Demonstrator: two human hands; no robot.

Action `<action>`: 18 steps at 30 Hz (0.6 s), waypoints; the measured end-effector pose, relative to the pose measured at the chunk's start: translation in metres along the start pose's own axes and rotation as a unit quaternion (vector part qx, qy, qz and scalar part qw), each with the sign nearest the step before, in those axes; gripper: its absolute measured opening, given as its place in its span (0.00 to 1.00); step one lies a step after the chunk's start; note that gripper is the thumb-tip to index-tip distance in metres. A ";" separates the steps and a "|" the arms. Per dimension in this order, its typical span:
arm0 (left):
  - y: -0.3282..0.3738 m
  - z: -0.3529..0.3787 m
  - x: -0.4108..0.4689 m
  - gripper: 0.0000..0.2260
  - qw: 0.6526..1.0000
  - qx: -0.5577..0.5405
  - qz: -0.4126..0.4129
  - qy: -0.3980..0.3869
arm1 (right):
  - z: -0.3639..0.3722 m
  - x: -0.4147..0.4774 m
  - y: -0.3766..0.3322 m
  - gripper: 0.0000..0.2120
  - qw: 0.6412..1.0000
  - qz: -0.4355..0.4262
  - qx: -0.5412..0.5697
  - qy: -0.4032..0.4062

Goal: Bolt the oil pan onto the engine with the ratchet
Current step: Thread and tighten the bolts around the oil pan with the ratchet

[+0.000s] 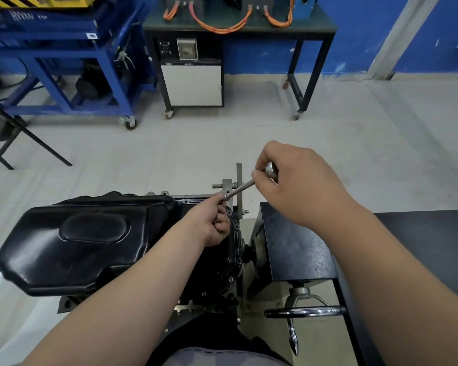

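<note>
A black oil pan lies on top of the upturned engine, which hangs on a stand. My right hand grips the head of a silver ratchet whose long extension slants down to the left toward the pan's far right corner. My left hand pinches the lower tip of the extension at the pan's flange. The bolt and the socket under my left fingers are hidden.
The stand's black box and its chrome crank wheel sit right of the engine. A grey upright bracket stands behind the ratchet. Across the floor are a blue wheeled frame and a dark bench with orange cables.
</note>
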State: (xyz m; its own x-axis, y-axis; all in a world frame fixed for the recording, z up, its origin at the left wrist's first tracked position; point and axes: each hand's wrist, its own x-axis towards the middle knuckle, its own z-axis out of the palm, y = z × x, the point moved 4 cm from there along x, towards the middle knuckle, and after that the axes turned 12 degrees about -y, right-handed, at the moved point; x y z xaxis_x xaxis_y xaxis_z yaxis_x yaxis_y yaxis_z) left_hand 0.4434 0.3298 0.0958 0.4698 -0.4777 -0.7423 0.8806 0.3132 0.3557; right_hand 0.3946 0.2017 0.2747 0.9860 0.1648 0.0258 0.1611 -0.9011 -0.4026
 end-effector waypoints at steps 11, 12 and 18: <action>-0.001 0.013 -0.008 0.18 0.998 -0.042 -0.042 -0.018 | 0.006 -0.006 -0.024 0.06 0.980 -0.099 -0.144 -0.094; -0.001 0.016 -0.007 0.20 0.997 -0.062 -0.041 -0.028 | 0.006 -0.007 -0.025 0.06 0.979 -0.099 -0.148 -0.097; -0.002 0.022 0.000 0.15 0.991 -0.121 -0.016 -0.062 | 0.002 -0.004 -0.016 0.07 0.993 -0.039 -0.085 -0.067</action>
State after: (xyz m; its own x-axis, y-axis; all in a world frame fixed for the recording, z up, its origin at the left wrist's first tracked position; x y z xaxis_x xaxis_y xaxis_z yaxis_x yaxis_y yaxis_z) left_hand 0.4425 0.3110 0.1075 0.4600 -0.5833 -0.6694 0.8612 0.4767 0.1765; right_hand 0.3881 0.2162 0.2788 0.9575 0.2780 -0.0768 0.2522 -0.9363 -0.2444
